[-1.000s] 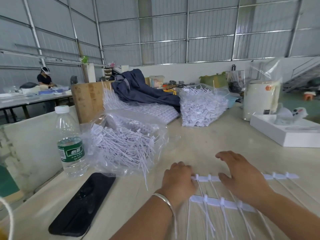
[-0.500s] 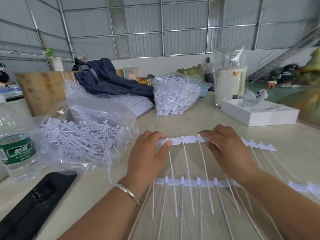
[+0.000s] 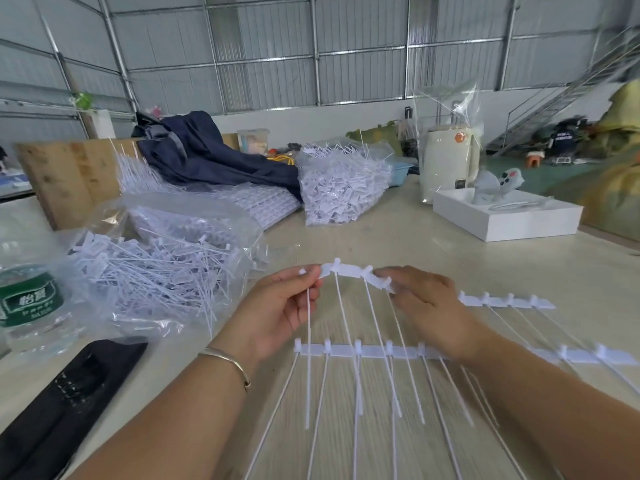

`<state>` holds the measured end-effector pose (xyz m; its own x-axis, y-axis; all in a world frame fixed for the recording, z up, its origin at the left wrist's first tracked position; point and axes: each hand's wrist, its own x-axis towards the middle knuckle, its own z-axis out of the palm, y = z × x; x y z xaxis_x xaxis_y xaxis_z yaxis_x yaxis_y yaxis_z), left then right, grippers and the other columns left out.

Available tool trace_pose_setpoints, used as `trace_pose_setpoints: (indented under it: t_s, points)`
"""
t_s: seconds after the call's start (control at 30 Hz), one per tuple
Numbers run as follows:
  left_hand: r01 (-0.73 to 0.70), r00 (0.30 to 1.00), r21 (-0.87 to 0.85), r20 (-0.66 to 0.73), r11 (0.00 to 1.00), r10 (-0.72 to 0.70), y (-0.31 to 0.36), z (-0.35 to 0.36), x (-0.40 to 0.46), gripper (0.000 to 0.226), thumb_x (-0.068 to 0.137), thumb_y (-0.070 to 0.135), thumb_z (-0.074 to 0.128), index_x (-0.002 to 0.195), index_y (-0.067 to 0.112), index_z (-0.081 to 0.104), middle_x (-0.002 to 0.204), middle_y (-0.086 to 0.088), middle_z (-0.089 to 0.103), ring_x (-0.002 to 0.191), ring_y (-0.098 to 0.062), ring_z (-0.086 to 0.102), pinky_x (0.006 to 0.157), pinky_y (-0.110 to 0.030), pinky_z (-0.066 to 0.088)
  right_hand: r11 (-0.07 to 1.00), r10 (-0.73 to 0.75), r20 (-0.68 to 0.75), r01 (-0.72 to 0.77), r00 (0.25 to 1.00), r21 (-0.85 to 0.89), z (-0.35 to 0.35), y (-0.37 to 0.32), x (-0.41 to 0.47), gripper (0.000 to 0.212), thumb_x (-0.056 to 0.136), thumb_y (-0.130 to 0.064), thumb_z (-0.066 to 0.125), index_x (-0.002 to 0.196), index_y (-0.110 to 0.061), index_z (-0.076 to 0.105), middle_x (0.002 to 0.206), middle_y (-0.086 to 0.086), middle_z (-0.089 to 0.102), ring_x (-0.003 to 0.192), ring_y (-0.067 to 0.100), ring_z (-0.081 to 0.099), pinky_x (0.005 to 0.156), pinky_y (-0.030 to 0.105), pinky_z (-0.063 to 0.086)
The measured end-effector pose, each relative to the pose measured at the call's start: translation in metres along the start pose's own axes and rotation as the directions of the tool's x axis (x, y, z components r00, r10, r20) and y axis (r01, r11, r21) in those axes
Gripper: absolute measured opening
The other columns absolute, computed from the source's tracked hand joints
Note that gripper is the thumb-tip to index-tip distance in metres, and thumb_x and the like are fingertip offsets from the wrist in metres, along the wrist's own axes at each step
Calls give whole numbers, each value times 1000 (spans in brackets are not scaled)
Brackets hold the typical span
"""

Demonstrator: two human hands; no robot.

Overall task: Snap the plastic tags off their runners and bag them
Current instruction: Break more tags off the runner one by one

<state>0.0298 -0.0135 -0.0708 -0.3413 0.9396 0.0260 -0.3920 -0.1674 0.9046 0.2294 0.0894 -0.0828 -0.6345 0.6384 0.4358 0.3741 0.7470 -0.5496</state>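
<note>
On the pale worktop (image 3: 433, 244) two strips of white plastic tags lie across the lower middle of the view, their thin tails running toward six o'clock. The left hand (image 3: 277, 310) pinches the end tag (image 3: 308, 282) of the far strip (image 3: 360, 271) between thumb and fingertips, its tail hanging down past the palm. The right hand (image 3: 426, 306), at three o'clock from the left, curls its fingers over the same strip, which arches upward between the two hands; the rest of that strip (image 3: 505, 301) lies flat on the worktop toward three o'clock. The hands are apart, each clamped on the strip. The near strip (image 3: 374, 351) lies flat at six o'clock from the hands, partly under the right wrist. A silver bangle (image 3: 225, 362) circles the left wrist. At nine o'clock from the hands lies an open clear bag (image 3: 166, 271) holding loose tags, with a water bottle (image 3: 27, 299) beyond it at the left edge and a black case (image 3: 69, 396) at seven o'clock. At twelve o'clock stands a second bag (image 3: 343, 185) packed with tags, beside a dark blue cloth (image 3: 207, 157) draped over stacked sheets. A white box (image 3: 505, 220) sits at two o'clock, a cream canister (image 3: 446, 164) behind it.
</note>
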Motion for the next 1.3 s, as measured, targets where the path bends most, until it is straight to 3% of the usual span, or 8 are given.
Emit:
trace_pose_setpoints:
  t_s: [0.07,0.17,0.27,0.37,0.57,0.8,1.17,1.3]
  points:
    - [31,999,5,8,999,-32,-3,3,0,9,71,8,71,75,9,78,71,-4,65,54,-9,59,50,-18,50,989,-12,-93,26,996,147,0,-8,-4,32,101,-42,36,118,-30,61,78,-17,58,84,-3,52,98,34,28]
    - [108,994,-1,36,994,-107,-3,8,-4,7,72,7,70,70,9,76,67,-4,63,51,-10,57,47,-19,48,992,-75,-150,59,986,-113,3,-16,-6,37,96,-56,23,81,-38,52,63,-8,47,73,4,47,103,41,29]
    - [191,979,-114,95,975,-181,1,11,-7,5,71,9,71,67,10,69,63,-3,56,48,-10,50,45,-17,43,1000,-27,-131,28,991,5,5,-16,-2,42,97,-55,40,61,-35,37,56,-9,35,58,5,37,81,35,35]
    - [203,975,-129,120,971,-188,2,12,-10,12,74,9,68,62,12,67,61,-2,53,47,-8,45,45,-16,40,923,93,4,-88,996,374,4,-13,-3,38,90,-44,60,65,-19,46,59,-11,34,56,7,32,60,23,28]
    - [180,973,-74,160,981,-166,-2,17,-12,16,77,12,64,63,15,71,61,1,55,48,-8,48,47,-16,41,845,80,-11,-62,997,532,2,-15,-2,47,88,-41,58,82,5,56,71,7,41,62,9,37,54,12,29]
    - [163,965,-31,213,986,-153,-5,19,-11,17,78,14,65,63,18,71,61,2,56,49,-7,49,48,-17,42,783,97,28,-93,995,615,-1,-16,-2,44,88,-38,59,76,4,60,59,-11,49,57,-2,47,59,3,34]
    - [209,805,122,542,970,-241,-15,24,-12,23,69,40,85,81,22,79,67,12,67,61,1,60,61,-16,47,765,4,194,-128,981,630,4,-23,-8,63,77,-50,56,92,9,65,78,6,57,75,8,53,76,21,41]
    - [223,800,140,540,965,-263,-14,22,-12,23,70,38,85,81,19,78,69,8,68,59,-2,59,58,-19,48,797,2,214,-131,977,590,2,-27,-10,38,76,-50,56,71,-13,67,66,-13,59,66,-1,53,68,11,41]
